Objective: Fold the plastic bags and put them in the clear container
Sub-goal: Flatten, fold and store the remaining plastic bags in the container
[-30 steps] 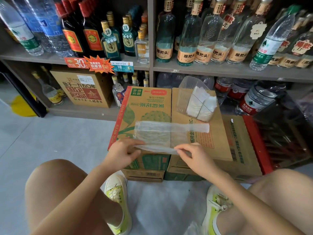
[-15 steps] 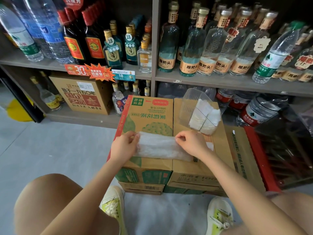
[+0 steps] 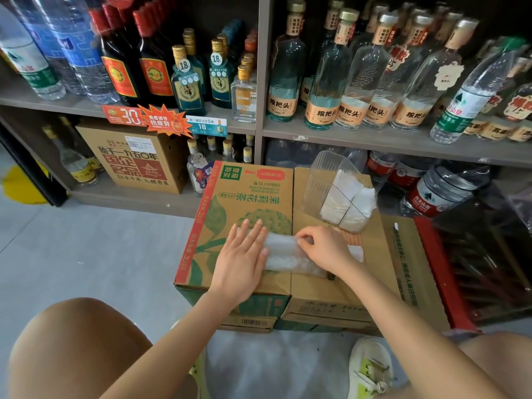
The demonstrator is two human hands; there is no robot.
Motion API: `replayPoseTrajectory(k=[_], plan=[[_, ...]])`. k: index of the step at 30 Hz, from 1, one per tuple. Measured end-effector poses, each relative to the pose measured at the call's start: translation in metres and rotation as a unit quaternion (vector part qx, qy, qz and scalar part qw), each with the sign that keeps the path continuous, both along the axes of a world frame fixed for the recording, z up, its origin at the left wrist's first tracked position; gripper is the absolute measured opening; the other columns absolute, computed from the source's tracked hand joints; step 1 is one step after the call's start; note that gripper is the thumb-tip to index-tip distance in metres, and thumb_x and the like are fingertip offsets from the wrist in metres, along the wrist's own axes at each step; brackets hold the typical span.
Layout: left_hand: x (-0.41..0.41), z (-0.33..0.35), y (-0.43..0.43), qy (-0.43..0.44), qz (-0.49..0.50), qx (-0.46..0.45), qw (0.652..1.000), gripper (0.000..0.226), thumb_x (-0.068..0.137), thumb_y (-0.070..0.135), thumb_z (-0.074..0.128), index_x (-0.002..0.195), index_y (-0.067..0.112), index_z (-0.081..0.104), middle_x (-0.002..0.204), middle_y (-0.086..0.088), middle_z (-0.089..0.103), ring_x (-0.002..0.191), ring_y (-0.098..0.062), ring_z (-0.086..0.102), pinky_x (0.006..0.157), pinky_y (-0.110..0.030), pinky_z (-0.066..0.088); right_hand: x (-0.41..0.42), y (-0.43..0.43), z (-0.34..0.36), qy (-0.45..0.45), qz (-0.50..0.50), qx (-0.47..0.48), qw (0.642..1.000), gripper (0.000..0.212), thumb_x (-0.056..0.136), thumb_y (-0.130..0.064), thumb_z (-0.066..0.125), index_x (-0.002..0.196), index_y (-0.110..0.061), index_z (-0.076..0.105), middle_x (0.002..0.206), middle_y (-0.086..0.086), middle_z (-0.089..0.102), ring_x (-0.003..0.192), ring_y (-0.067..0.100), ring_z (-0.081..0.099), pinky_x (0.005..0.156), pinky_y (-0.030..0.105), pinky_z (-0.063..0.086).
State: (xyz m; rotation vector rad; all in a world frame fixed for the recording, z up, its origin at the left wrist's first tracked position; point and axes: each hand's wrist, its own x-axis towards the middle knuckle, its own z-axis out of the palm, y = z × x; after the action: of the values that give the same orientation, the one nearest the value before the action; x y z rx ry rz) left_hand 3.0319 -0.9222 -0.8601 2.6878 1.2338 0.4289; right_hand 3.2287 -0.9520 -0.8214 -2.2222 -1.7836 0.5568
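Plastic bag (image 3: 283, 254) flat on cardboard boxes (image 3: 250, 203), near centre. Left end pressed under left hand (image 3: 243, 260), grip wide, fingers straight. Far edge pinched by right hand (image 3: 325, 247). Clear container (image 3: 319, 180) far right, folded bags (image 3: 345, 205) inside.

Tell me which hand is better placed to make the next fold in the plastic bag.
Right, probably. The right hand pinches the plastic bag at its far edge, ready to carry it over, while the left hand lies flat on the bag, pinning it. The clear container also stands on the right side.
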Motion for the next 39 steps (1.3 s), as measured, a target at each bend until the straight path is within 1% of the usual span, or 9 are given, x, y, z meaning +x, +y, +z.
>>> replayPoseTrajectory(k=[6, 11, 14, 17, 25, 28, 32, 36, 39], plan=[[0.000, -0.012, 0.005, 0.041, -0.003, -0.031, 0.999, 0.060, 0.100, 0.042, 0.016, 0.145, 0.008, 0.038, 0.151, -0.008, 0.038, 0.143, -0.031, 0.027, 0.120, -0.033, 0.003, -0.001, -0.001, 0.004, -0.028, 0.008, -0.007, 1.000, 0.022, 0.098, -0.027, 0.048, 0.111, -0.029, 0.066, 0.101, -0.010, 0.068, 0.099, 0.014, 0.059, 0.103, 0.039, 0.034], [0.001, -0.016, 0.006, 0.071, -0.010, -0.040, 0.997, 0.060, 0.099, 0.042, 0.013, 0.147, 0.012, 0.036, 0.152, -0.010, 0.034, 0.144, -0.032, 0.026, 0.120, -0.037, 0.003, -0.021, -0.012, -0.003, -0.144, 0.031, 0.191, 0.971, 0.030, 0.094, -0.021, 0.052, 0.121, -0.016, 0.064, 0.120, 0.002, 0.066, 0.111, 0.024, 0.061, 0.101, 0.041, 0.039], [0.002, -0.018, 0.007, 0.075, -0.015, -0.023, 0.997, 0.056, 0.100, 0.038, 0.021, 0.141, 0.009, 0.045, 0.146, -0.013, 0.045, 0.138, -0.034, 0.036, 0.115, -0.038, 0.010, -0.048, -0.022, -0.019, -0.157, 0.114, 0.086, 0.977, 0.060, 0.098, -0.040, 0.007, 0.145, -0.017, 0.036, 0.151, 0.004, 0.034, 0.141, 0.022, 0.031, 0.117, 0.048, 0.012], [0.002, -0.016, 0.007, 0.076, -0.015, -0.044, 0.996, 0.070, 0.094, 0.051, 0.002, 0.151, 0.016, 0.023, 0.158, -0.004, 0.016, 0.148, -0.028, 0.010, 0.119, -0.036, -0.004, -0.049, -0.029, -0.034, -0.140, 0.129, 0.011, 0.982, 0.085, 0.081, -0.053, -0.033, 0.151, -0.021, 0.003, 0.159, -0.001, 0.002, 0.148, 0.018, -0.001, 0.118, 0.044, -0.009], [0.002, -0.015, 0.007, 0.113, -0.003, -0.044, 0.993, 0.078, 0.083, 0.057, -0.022, 0.151, 0.023, -0.007, 0.161, 0.000, -0.004, 0.148, -0.023, -0.011, 0.117, -0.037, -0.016, 0.026, -0.066, -0.040, -0.188, 0.017, -0.065, 0.980, 0.061, 0.090, -0.057, -0.016, 0.145, -0.031, -0.018, 0.155, -0.005, -0.022, 0.142, 0.015, -0.025, 0.116, 0.043, -0.018], [0.002, -0.016, 0.007, 0.099, -0.012, -0.055, 0.993, 0.087, 0.075, 0.063, -0.035, 0.148, 0.023, -0.009, 0.161, -0.001, -0.003, 0.148, -0.022, -0.011, 0.118, -0.037, -0.015, 0.029, -0.072, -0.038, -0.184, 0.019, 0.006, 0.983, 0.068, 0.089, -0.060, -0.016, 0.149, -0.029, -0.003, 0.158, 0.000, -0.005, 0.146, 0.020, -0.010, 0.116, 0.044, -0.012], [0.001, -0.011, 0.011, 0.072, -0.008, -0.090, 0.993, 0.090, 0.077, 0.070, -0.017, 0.153, 0.024, -0.001, 0.161, -0.004, -0.003, 0.148, -0.020, -0.012, 0.112, -0.027, -0.022, 0.010, -0.071, -0.034, -0.142, 0.107, 0.201, 0.963, 0.054, 0.094, -0.056, 0.037, 0.128, -0.019, 0.058, 0.139, 0.001, 0.052, 0.130, 0.021, 0.047, 0.114, 0.048, 0.020], [-0.004, 0.000, 0.012, -0.041, 0.004, -0.176, 0.984, 0.081, 0.083, 0.068, 0.015, 0.151, 0.027, 0.025, 0.161, -0.002, 0.002, 0.148, -0.014, -0.007, 0.100, -0.007, -0.026, 0.000, -0.062, -0.039, -0.138, 0.169, 0.253, 0.943, 0.020, 0.082, -0.027, 0.070, 0.100, -0.019, 0.074, 0.107, -0.004, 0.071, 0.102, 0.014, 0.066, 0.110, 0.047, 0.030], [-0.015, 0.008, 0.010, -0.093, -0.010, -0.158, 0.983, 0.070, 0.083, 0.071, 0.030, 0.134, 0.030, 0.055, 0.158, 0.001, 0.019, 0.148, -0.017, 0.007, 0.109, -0.011, -0.014, -0.003, -0.059, -0.037, -0.115, 0.155, 0.258, 0.947, 0.012, 0.075, -0.018, 0.077, 0.087, -0.019, 0.076, 0.094, -0.005, 0.074, 0.088, 0.012, 0.069, 0.104, 0.045, 0.036]])
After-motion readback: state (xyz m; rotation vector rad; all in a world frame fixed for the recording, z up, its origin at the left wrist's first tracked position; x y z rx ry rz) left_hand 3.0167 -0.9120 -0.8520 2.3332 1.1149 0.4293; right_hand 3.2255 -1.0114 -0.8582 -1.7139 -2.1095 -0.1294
